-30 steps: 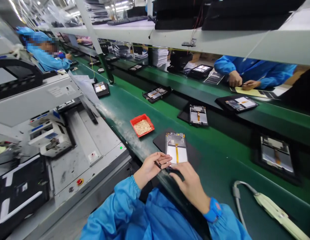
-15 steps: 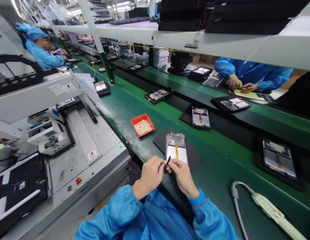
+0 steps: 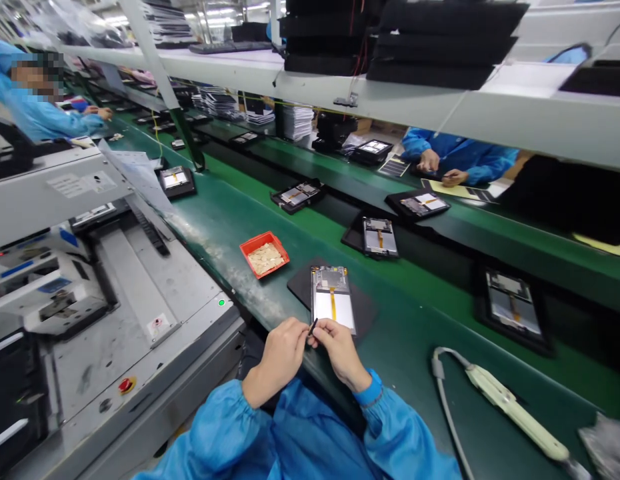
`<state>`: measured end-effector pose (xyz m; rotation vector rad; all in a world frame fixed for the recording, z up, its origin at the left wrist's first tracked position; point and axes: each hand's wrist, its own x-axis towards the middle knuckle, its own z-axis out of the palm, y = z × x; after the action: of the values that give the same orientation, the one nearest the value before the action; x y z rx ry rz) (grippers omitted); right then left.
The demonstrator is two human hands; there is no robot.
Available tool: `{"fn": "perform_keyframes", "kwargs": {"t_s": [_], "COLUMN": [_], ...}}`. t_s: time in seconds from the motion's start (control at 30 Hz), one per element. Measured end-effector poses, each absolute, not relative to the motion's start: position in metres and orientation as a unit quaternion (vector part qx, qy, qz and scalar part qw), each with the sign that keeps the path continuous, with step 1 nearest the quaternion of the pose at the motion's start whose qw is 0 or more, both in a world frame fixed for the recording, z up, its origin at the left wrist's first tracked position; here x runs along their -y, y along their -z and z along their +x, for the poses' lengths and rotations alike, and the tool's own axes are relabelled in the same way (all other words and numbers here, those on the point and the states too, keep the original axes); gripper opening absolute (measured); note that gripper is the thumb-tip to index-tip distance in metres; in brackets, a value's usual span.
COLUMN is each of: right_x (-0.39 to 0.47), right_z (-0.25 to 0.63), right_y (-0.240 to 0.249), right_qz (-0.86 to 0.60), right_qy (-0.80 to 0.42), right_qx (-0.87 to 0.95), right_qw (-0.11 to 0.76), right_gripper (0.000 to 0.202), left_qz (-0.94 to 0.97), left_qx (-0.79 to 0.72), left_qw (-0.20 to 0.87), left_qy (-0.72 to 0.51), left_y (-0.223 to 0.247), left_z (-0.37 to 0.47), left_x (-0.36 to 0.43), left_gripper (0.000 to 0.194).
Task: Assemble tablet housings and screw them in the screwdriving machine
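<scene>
In front of my body, my left hand (image 3: 280,353) and my right hand (image 3: 341,350) meet with their fingertips pinched together. A small black strip (image 3: 313,327) sticks up between the fingers; its lower end is hidden. Just beyond the hands lies an opened tablet (image 3: 343,303), with a silver battery and a yellow-orange ribbon cable showing. Under it is a dark mat (image 3: 301,288). To its left stands a red tray (image 3: 244,250) holding many thin beige pieces (image 3: 265,259).
More opened tablets (image 3: 380,237) rest on dark mats along the green line. A pale electric screwdriver (image 3: 515,407) with a grey cord lies at right. A grey machine (image 3: 190,313) borders the left side. Across the line, a person's hands (image 3: 443,168) work beneath an overhead shelf (image 3: 230,63).
My view has swung right, so everything appears shifted left. Both hands stay together; the beige piece seen at the left fingertips beside the black strip is now hardly visible.
</scene>
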<state>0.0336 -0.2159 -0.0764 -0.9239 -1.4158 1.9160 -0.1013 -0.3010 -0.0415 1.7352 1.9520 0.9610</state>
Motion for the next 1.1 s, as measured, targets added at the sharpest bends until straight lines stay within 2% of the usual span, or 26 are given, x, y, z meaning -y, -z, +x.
{"fn": "perform_keyframes", "kwargs": {"t_s": [0.83, 1.1], "right_x": [0.2157, 0.2155], "right_z": [0.0325, 0.0327], "right_y": [0.0752, 0.0754], "right_qz": [-0.339, -0.354], "right_qy": [-0.656, -0.654], "right_qx": [0.615, 0.609], "right_qw": [0.279, 0.275], "right_gripper": [0.020, 0.018], "left_qz": [0.610, 0.582], "left_qx": [-0.724, -0.712], "left_qw": [0.162, 0.209], "left_qy": [-0.278, -0.333], "left_y": [0.0363, 0.0409], "left_z": [-0.1026, -0.1067], "left_x": [0.2973, 0.2944], "left_gripper": [0.028, 0.027]}}
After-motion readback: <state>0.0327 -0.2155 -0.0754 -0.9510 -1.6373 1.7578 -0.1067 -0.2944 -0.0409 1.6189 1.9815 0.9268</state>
